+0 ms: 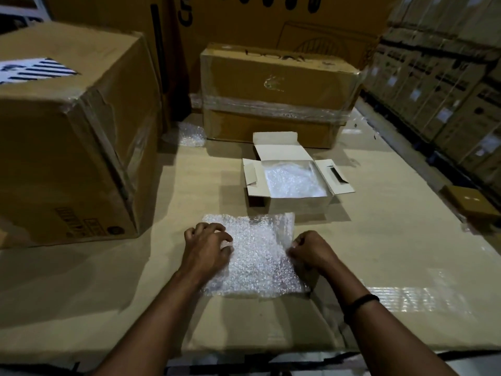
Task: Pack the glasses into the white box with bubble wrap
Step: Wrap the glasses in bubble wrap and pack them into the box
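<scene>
Setting: warehouse aisle, with stacked cartons along 1 to 3 o'clock and a flattened cardboard surface (379,240) serving as the bench.
Task things: the white box (301,203) sits at 12 o'clock from the hands, flaps open, with crumpled bubble wrap (292,180) already inside. No glasses are visible; I cannot tell if they lie under that padding.
Sheet: a bubble wrap sheet (257,256) lies flat just in front of the box, roughly square, translucent, pebbled and glinting.
Left hand (207,246): fingers curled down onto the sheet's 9 o'clock side, apparently pinching it.
Right hand (309,251): clenched on the sheet's 3 o'clock edge, gripping the film.
Step in hand: likely squaring or folding the sheet before it goes in.
Doing it well: pull both edges evenly so the film stays taut, and fold it to the box's inner footprint.
Materials: thin white card with a slotted flap; the brown cartons (276,90) are matte and banded with glossy tape.
</scene>
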`<state>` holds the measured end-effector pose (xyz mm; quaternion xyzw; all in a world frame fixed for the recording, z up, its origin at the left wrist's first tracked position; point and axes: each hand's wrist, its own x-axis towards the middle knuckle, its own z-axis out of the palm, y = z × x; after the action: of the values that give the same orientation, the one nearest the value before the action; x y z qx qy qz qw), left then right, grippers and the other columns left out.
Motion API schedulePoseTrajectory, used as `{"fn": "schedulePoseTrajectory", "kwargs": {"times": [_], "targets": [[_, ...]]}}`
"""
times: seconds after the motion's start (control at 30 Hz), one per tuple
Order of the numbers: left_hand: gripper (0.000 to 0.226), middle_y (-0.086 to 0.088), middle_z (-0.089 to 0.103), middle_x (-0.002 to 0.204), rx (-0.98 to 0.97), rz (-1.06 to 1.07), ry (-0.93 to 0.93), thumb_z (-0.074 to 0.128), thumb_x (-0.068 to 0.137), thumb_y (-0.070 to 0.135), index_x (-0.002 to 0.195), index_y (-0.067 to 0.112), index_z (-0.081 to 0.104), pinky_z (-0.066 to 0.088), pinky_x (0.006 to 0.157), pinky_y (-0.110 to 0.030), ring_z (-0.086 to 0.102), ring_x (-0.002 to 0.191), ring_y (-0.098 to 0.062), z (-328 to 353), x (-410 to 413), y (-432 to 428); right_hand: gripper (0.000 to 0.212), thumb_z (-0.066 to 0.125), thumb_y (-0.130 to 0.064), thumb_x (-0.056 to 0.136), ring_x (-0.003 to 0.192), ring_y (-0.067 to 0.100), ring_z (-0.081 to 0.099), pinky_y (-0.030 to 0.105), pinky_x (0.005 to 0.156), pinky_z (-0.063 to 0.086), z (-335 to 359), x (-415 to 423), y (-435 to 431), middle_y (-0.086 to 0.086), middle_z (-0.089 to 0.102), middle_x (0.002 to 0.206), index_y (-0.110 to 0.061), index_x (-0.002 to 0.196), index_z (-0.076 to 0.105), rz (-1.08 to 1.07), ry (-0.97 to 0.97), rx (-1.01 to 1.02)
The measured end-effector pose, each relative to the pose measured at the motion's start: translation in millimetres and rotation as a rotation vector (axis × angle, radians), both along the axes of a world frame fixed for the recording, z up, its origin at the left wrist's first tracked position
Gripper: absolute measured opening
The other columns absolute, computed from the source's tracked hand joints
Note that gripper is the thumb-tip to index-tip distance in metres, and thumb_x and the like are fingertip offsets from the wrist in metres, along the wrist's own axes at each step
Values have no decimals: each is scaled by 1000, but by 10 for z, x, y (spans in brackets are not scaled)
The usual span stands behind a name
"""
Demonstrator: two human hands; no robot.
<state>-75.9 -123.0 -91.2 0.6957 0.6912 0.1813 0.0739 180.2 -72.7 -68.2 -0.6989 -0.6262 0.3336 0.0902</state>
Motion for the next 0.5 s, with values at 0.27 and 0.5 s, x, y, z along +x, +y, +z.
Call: {"fn": "schedulePoseTrajectory", "kwargs": {"times": [0.27, 0.5], "targets": [[86, 4, 31, 156, -11, -93, -389, 79, 77, 39, 149, 32, 32, 17, 110, -36, 24, 143, -19, 578, 499, 397, 17, 63, -4, 90, 63, 17, 54, 30, 61, 41, 648, 241, 49, -1, 59, 63, -14, 86, 50, 291, 502, 92], [56, -8, 67, 119, -363, -245, -969, 82, 73, 11, 126, 7, 62, 52, 92, -29, 62, 109, -20, 961, 687, 781, 22, 61, 6, 90, 55, 6, 53, 24, 57, 42, 1162, 418, 527, -10, 63, 61, -14, 88, 52, 567, 289, -77]]}}
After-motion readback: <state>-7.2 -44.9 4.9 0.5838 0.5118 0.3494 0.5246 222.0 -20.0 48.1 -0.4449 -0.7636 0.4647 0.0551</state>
